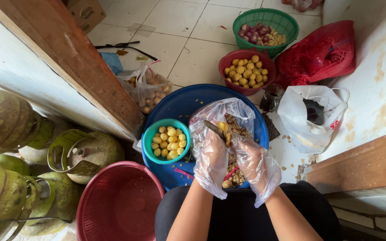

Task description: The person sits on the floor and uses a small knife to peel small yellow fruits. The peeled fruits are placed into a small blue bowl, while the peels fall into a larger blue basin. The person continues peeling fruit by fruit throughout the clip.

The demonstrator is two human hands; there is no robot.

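Note:
Both my hands wear loose clear plastic gloves and work over a big blue basin [184, 103]. My left hand [211, 156] grips a small knife [213, 128] whose blade points up and left. My right hand [252, 157] pinches a small yellow peeled tuber [223, 126] against the blade. Under my hands lies a clear plastic bag [222, 111] with brown peels [235, 127]. A teal bowl [148, 139] of peeled yellow pieces sits in the basin just left of my left hand.
Green gas cylinders [5, 120] crowd the left, with a red basket [117, 205] in front. Beyond the basin stand a dark red bowl [225, 59] of yellow pieces, a green basket [269, 15] with purple ones, a red mesh sack [318, 53] and a white plastic bag [311, 116].

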